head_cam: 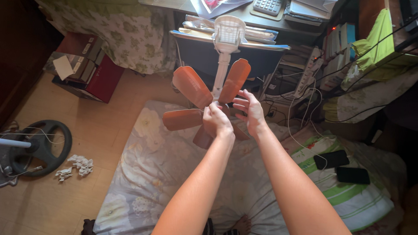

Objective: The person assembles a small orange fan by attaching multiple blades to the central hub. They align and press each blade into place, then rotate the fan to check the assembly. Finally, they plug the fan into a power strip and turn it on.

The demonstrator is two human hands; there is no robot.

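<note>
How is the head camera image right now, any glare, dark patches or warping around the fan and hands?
Head view: warm side light falls on the left hand, right hand and orange fan blades, all sharp; the white fan housing is near blown out; the right edge and top-left corner sink into shadow; wide-angle bending stretches the forearms.

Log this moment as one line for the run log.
left hand: grips fan hub | right hand: open, fingers spread beside hub | fan: orange blades, white stem, held above floral bedding

Hidden and cut-off parts, head view.
Left hand (216,120) covers the fan hub; lower blade (202,138) mostly hidden behind it. Fan base ring (41,148) cut by left edge. Keypad (267,6) cropped at top.
</note>
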